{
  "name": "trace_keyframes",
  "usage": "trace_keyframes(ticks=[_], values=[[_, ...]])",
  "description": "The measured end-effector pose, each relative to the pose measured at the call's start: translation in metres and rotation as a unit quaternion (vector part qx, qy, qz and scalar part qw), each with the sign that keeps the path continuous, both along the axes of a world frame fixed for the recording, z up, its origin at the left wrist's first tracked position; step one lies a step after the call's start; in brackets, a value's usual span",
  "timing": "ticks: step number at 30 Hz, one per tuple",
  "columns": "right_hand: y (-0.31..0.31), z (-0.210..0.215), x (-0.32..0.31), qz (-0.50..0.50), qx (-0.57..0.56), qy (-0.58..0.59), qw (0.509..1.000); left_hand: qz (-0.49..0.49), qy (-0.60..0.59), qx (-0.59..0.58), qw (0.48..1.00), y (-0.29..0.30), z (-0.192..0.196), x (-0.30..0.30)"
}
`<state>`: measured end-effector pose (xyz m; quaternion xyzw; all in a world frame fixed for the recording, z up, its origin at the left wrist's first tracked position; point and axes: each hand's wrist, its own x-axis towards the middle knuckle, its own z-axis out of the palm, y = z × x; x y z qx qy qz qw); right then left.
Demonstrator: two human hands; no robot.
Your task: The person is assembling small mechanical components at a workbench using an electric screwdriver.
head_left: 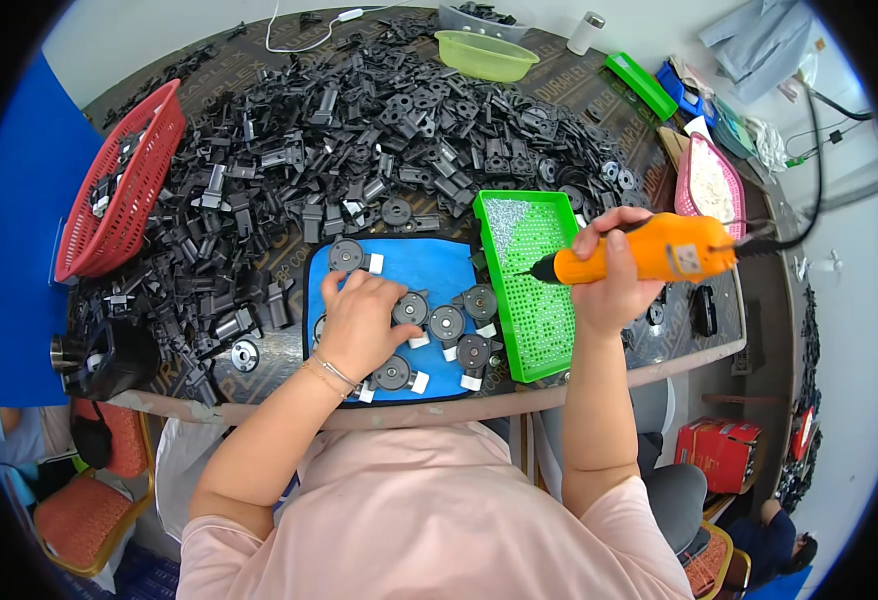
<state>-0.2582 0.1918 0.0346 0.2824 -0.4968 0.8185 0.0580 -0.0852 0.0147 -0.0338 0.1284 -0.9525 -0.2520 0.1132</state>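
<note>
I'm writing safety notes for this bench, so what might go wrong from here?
The orange power tool in the right hand has a thin tip; if it slipped near the left hand, it might nick the skin.
That tip hangs over the green tray, so a knock could scatter the small silvery pieces inside.
The heap of black parts crowds the blue mat, so a stray one might slide onto it.

Driver (657, 246) is cased in smooth plastic; mat (437, 266) is faced with matt cloth; glossy plastic is seen on tray (541, 335).
</note>
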Motion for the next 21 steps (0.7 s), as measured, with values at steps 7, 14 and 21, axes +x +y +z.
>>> trace_keyframes(ticks=[7,14,21], values=[[-0.054,-0.003,0.06,0.173,0.001,0.043,0.984,-0.005,0.018,-0.006,1.0,-0.001,-0.003,0.001],[-0.083,-0.018,0.077,0.209,0.018,-0.012,0.978,0.004,0.017,-0.006,1.0,0.0,-0.005,-0.002],[-0.088,-0.021,0.072,0.191,0.091,0.182,0.96,0.001,0.049,-0.039,0.998,-0.002,-0.013,-0.002]])
